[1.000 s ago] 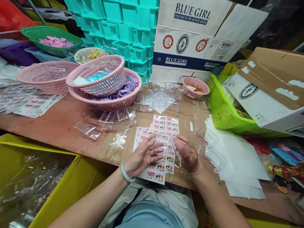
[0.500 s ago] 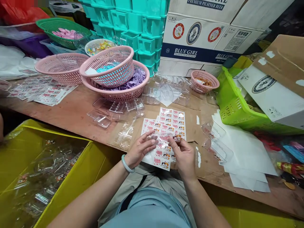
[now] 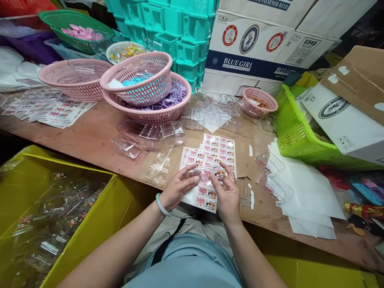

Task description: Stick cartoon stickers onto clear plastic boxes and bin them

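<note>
Between my two hands is a small clear plastic case (image 3: 207,169), raised just over the sticker sheets. My left hand (image 3: 177,188) pinches its left end between thumb and fingers. At the other end, my right hand (image 3: 228,197) has its thumb against the front and its index finger at the far edge. Whether a sticker is on the case I cannot tell, since printed cats show through the clear plastic. Beneath lie overlapping sticker sheets (image 3: 227,145) with cat drawings and pink lettering, partly covered by my hands.
Clear cases (image 3: 151,134) lie left and behind. Two stickered cases (image 3: 277,189) rest by white paper (image 3: 306,200) on the right. Pink baskets (image 3: 177,110) of small parts stand behind, a lime basket (image 3: 295,124) at right. A yellow bin (image 3: 75,236) holding cases is lower left.
My right index finger and thumb have spread wider along the case, which has tilted slightly. My left hand keeps its grip. The whole view has shifted a little.
</note>
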`<state>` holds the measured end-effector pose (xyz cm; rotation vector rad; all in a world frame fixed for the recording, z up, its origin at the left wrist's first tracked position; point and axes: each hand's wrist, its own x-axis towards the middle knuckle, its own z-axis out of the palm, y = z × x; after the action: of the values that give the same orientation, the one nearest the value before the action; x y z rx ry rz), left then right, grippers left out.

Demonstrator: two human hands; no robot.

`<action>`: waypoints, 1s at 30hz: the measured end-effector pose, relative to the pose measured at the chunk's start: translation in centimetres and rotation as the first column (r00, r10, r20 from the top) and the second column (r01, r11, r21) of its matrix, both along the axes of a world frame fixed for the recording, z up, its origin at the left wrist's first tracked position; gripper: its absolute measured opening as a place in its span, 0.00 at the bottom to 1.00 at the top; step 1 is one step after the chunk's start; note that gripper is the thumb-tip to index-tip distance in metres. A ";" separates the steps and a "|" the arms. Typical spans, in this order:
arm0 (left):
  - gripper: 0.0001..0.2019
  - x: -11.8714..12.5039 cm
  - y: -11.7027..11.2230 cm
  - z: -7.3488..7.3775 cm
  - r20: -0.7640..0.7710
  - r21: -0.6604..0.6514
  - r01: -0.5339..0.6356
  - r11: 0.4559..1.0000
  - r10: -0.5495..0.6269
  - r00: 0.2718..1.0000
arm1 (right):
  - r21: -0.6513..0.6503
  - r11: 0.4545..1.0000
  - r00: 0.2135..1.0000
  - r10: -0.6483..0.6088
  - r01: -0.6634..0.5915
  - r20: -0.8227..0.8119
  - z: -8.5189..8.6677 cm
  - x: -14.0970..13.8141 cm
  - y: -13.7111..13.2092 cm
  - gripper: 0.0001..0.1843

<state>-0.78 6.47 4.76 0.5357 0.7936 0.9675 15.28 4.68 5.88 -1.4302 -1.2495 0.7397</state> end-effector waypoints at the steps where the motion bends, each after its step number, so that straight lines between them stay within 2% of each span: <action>1: 0.26 0.0 0.0 0.0 -0.001 0.000 0.000 1.000 0.000 1.000 | -0.014 1.000 1.000 0.013 -0.014 -0.026 -0.2 -0.1 0.1 0.13; 5: 0.27 0.0 0.0 0.0 0.011 0.001 0.005 1.000 -0.005 1.000 | -0.038 0.999 0.996 0.025 -0.028 -0.090 -0.5 -0.1 0.2 0.13; 19: 0.26 0.0 0.0 -0.1 -0.001 0.002 -0.004 1.000 0.004 1.000 | -0.046 0.999 0.997 0.012 -0.016 -0.076 -0.2 -0.2 0.2 0.13; 26: 0.26 0.1 -0.1 0.2 -0.012 0.007 -0.003 1.000 0.004 1.000 | -0.015 1.000 1.000 0.004 -0.004 0.008 -0.5 -0.3 0.1 0.13; 30: 0.25 1.1 -0.1 0.5 -0.111 0.056 -0.042 0.998 0.048 0.993 | 0.051 0.998 0.991 -0.030 0.023 0.131 -0.1 -0.8 -0.3 0.11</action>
<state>0.35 6.40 5.22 0.6247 0.8858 1.0094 14.45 4.38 5.77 -1.4721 -1.3382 0.5998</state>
